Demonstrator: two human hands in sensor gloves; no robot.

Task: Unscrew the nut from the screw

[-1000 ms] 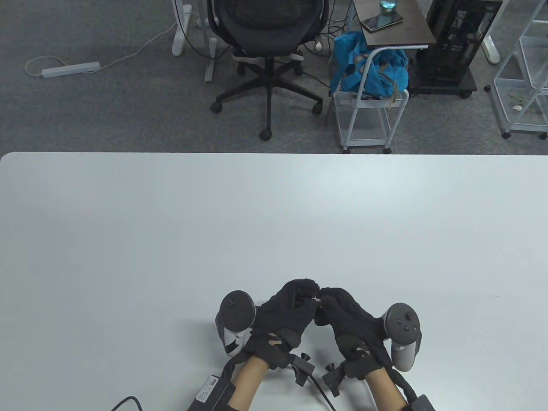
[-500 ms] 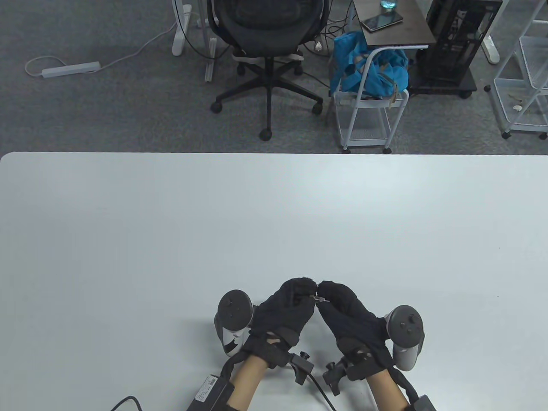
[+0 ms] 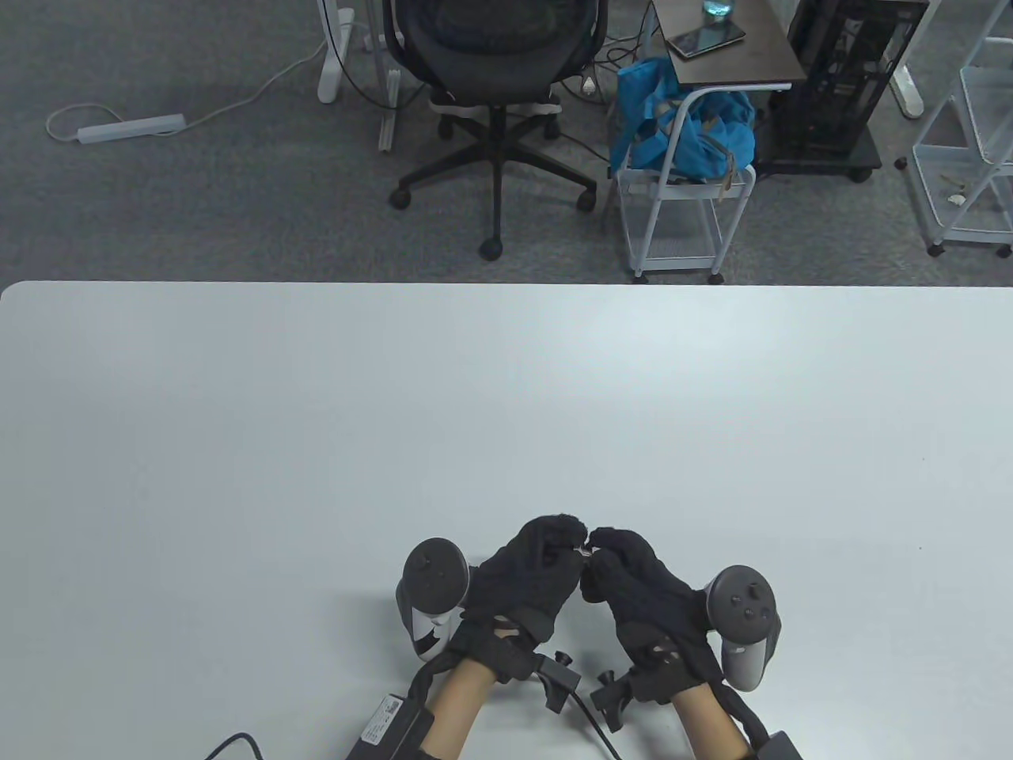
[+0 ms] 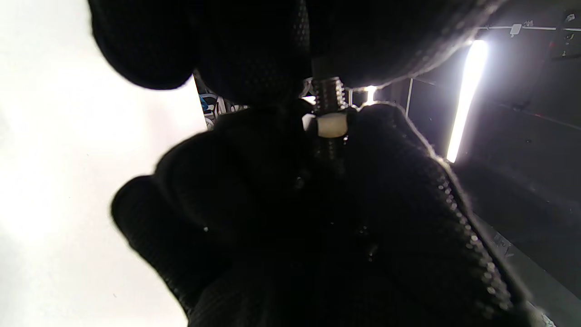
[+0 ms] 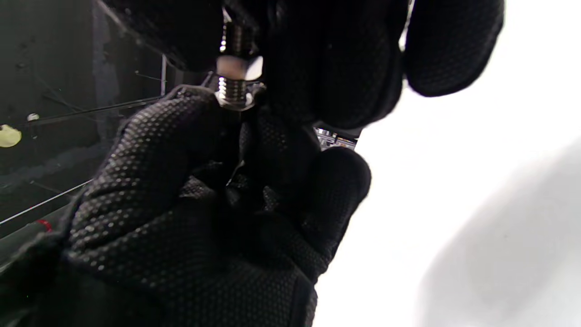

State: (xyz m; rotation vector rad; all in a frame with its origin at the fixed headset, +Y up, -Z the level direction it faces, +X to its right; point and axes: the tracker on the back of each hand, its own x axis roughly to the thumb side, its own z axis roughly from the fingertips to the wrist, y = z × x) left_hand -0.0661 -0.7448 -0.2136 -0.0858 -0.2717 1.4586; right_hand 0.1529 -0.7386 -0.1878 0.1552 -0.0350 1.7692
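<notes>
Where the two gloved hands meet near the front edge of the white table point(image 3: 506, 380), the table view shows the left hand point(image 3: 529, 571) and the right hand point(image 3: 643, 592) fingertip to fingertip, with a small glint of metal, the screw point(image 3: 584, 549), between them (too small there to tell the nut apart).

In the left wrist view, the left hand's fingers point(image 4: 254, 50) hang from the top and clamp one end of the threaded screw point(image 4: 328, 91). The pale nut point(image 4: 332, 125) sits on the thread just below them, pinched between the right hand's point(image 4: 317, 218) fingertips.

In the right wrist view, the right hand's fingers point(image 5: 331, 59) press on the nut point(image 5: 239, 67) from above, while the left hand point(image 5: 190, 204) grips the screw point(image 5: 233, 93), whose bare thread shows under the nut.
</notes>
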